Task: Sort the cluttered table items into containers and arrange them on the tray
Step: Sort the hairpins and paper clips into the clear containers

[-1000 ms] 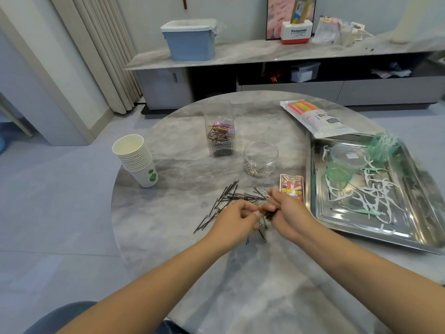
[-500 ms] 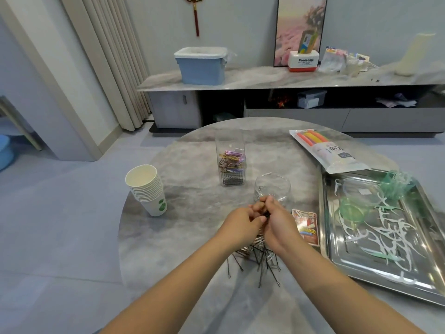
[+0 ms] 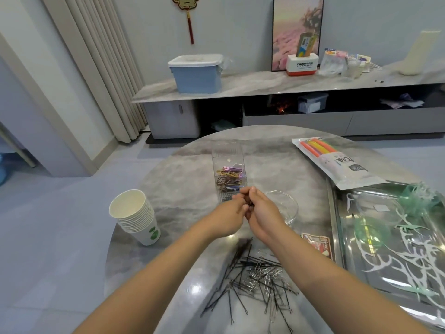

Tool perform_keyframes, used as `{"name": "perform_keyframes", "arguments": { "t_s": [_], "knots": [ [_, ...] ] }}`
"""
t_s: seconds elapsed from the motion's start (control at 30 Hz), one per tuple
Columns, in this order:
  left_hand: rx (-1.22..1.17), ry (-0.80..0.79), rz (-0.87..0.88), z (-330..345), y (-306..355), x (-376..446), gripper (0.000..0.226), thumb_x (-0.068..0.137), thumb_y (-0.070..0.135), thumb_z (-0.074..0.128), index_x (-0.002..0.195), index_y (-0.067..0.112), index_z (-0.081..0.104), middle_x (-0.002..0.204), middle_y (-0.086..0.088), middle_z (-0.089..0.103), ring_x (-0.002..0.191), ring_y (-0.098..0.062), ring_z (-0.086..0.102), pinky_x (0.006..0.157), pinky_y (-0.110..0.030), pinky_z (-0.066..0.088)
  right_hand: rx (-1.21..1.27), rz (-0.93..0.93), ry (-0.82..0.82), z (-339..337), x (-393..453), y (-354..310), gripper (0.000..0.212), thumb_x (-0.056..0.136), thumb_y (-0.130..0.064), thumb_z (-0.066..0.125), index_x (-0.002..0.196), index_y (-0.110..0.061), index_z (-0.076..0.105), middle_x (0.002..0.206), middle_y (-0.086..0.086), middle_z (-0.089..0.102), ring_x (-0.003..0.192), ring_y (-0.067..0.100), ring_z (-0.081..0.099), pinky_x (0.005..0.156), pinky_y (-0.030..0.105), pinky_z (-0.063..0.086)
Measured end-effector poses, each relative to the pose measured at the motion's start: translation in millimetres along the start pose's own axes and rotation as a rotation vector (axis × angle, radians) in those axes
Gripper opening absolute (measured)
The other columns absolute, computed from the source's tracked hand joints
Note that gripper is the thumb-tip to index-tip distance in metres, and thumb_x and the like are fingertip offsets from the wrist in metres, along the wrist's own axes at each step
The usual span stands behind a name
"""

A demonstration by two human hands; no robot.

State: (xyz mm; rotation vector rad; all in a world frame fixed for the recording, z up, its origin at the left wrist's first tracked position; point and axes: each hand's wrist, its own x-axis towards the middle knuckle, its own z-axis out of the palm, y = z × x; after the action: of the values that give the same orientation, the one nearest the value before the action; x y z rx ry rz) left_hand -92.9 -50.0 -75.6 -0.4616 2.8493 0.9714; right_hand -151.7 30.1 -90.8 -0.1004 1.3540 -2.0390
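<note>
Both hands have risen off the bench: left hand [image 3: 230, 213] and right hand [image 3: 261, 212] together pinch a small bundle of bobby pins [image 3: 250, 204] beside the glass bowl [image 3: 285, 208]. Light, springy, slippery; grip mid-bundle.

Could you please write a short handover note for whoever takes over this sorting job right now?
Left hand and right hand are together above the table, pinching a small dark bundle, apparently hairpins.
The tall clear box holds coloured clips; the round glass dish is beside the hands.
Left: the hairpin pile on the table, the white and green picks loose on the tray, then containers onto the tray.
</note>
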Motion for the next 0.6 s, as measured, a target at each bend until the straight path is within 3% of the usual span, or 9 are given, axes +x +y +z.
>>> {"name": "perform_keyframes", "arguments": {
  "t_s": [0.07,0.13,0.2,0.33,0.47,0.6],
  "knots": [
    [0.068,0.085,-0.005,-13,-8,13,0.029,0.102,0.016,0.032,0.119,0.005,0.052,0.121,-0.016,0.059,0.106,-0.029,0.054,0.084,-0.031,0.04,-0.081,-0.007,0.003,0,12,-3,0.029,0.101,-0.028,0.036,0.101,-0.007,0.056,0.087,0.007,0.061,0.078,0.014,0.058,0.074,0.021,0.044],
    [0.197,0.21,-0.048,-24,-19,28,0.025,0.102,0.019,0.032,0.109,0.005,0.052,0.114,-0.017,0.058,0.097,-0.029,0.053,0.076,-0.033,0.038,-0.158,-0.036,0.049,-4,20,-6,0.028,0.1,-0.029,0.039,0.11,-0.007,0.053,0.098,0.006,0.062,0.094,0.016,0.059,0.087,0.024,0.042],
    [0.398,0.309,-0.056,-31,-31,40,0.025,0.101,0.021,0.033,0.11,0.006,0.051,0.115,-0.015,0.055,0.104,-0.03,0.049,0.079,-0.035,0.037,-0.172,-0.067,0.096,-8,16,-8,0.02,0.1,-0.022,0.04,0.107,-0.007,0.052,0.099,0.005,0.062,0.099,0.018,0.058,0.091,0.025,0.041],
    [0.653,0.364,-0.018,-25,-46,65,0.026,0.1,0.023,0.038,0.115,0.009,0.053,0.115,-0.011,0.049,0.109,-0.028,0.043,0.078,-0.033,0.034,-0.202,-0.087,0.129,-23,9,1,0.015,0.098,-0.013,0.042,0.098,-0.009,0.057,0.094,0.008,0.063,0.099,0.022,0.06,0.093,0.029,0.046],
    [0.636,0.385,-0.024,-15,-53,74,0.026,0.096,0.026,0.048,0.117,0.012,0.054,0.114,-0.009,0.046,0.107,-0.027,0.044,0.077,-0.032,0.036,-0.198,-0.066,0.118,-35,2,5,0.021,0.099,-0.011,0.04,0.09,-0.011,0.06,0.092,0.01,0.063,0.095,0.022,0.061,0.089,0.029,0.05],
    [0.461,0.485,-0.021,-12,-50,59,0.024,0.095,0.021,0.051,0.116,0.01,0.056,0.111,-0.008,0.047,0.106,-0.025,0.045,0.07,-0.028,0.031,-0.24,-0.051,0.092,-40,-7,2,0.02,0.098,-0.011,0.042,0.091,-0.012,0.061,0.092,0.009,0.063,0.092,0.02,0.062,0.084,0.026,0.051]
  ]
}}
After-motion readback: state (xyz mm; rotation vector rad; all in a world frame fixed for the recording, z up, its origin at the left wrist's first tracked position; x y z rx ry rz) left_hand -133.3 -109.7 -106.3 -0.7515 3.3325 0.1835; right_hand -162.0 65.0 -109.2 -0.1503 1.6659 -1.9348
